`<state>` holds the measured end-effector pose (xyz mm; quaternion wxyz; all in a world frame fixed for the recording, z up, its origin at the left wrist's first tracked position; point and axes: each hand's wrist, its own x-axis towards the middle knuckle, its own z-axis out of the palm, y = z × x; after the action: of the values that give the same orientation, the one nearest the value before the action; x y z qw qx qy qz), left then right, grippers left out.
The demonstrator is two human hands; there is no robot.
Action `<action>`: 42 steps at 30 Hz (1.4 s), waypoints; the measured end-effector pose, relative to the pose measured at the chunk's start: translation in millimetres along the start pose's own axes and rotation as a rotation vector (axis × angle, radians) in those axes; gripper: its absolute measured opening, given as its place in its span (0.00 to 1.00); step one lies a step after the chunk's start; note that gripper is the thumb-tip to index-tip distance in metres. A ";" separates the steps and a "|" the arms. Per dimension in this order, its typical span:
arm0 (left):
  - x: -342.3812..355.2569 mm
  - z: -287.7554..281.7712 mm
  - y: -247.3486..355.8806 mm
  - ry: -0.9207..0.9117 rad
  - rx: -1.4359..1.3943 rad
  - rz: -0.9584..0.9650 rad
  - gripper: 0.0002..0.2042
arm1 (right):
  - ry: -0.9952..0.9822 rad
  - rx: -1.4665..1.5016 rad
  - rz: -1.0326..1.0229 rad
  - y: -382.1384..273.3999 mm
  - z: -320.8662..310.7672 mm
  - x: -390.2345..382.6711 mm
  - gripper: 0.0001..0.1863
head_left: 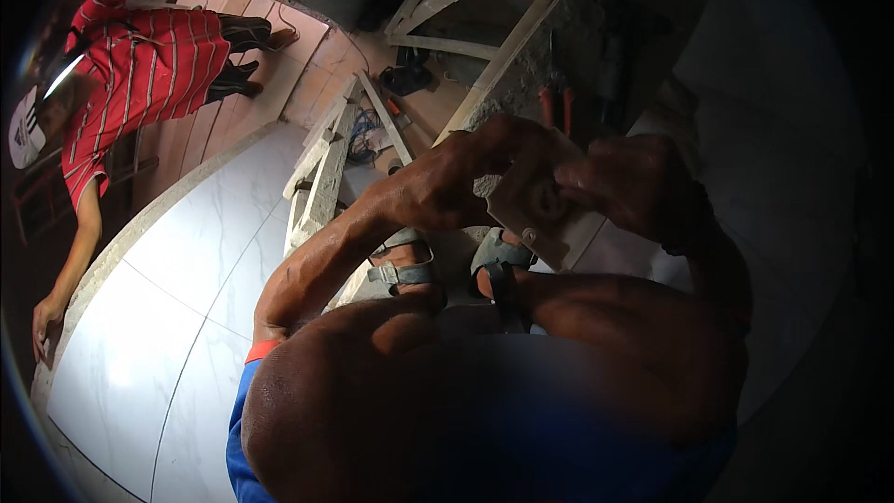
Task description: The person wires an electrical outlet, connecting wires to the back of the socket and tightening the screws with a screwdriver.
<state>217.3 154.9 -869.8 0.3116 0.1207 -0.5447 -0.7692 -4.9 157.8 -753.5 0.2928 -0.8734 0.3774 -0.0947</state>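
I crouch over a flat brownish piece (540,224) with a ring-shaped detail and a small round fitting near its lower edge. My left hand (456,172) is closed on its left side, with rough grey cement beside the fingers. My right hand (643,182) is curled over its right part, thumb near the ring; whatever is inside the fingers is hidden. Red-handled tools (557,112) lie just beyond my hands, near a dark elongated tool (615,65) in shadow. My sandalled feet (405,265) show below my arms.
A co-worker in red stripes (140,65) is at the left, one hand by a ledge. Wooden frames (317,177) and sloping timbers (503,47) stand ahead, with cables (363,130) and dark items among them. Large white tiles (149,298) cover the left floor, bordered by a raw cement edge.
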 end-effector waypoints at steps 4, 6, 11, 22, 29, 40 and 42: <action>-3.0 -1.9 2.2 -0.019 -0.016 0.001 0.35 | -0.093 -0.018 -0.082 3.5 -3.5 -0.1 0.07; -6.5 -3.4 4.3 -0.019 -0.011 -0.012 0.35 | -0.096 -0.030 -0.140 5.3 -3.7 1.7 0.08; -6.4 0.3 -1.1 -0.028 -0.032 -0.007 0.35 | -0.067 -0.043 -0.177 6.5 2.2 -6.2 0.08; -6.5 4.7 3.1 0.022 -0.004 -0.011 0.36 | -0.115 -0.012 -0.134 5.4 0.7 -13.7 0.07; -10.3 -0.5 2.8 -0.062 0.013 -0.075 0.39 | -0.108 0.124 -0.049 2.5 6.3 -4.5 0.05; -10.5 3.8 7.0 0.029 0.041 -0.032 0.34 | -0.092 0.226 0.029 2.0 12.3 -2.1 0.10; -8.5 3.1 10.5 0.008 0.064 -0.052 0.34 | -0.086 0.228 0.050 0.6 11.8 -4.0 0.09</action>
<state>226.0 160.2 -860.4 0.2897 0.1480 -0.5643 -0.7588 -3.5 165.5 -763.1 0.4083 -0.8280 0.3732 -0.0922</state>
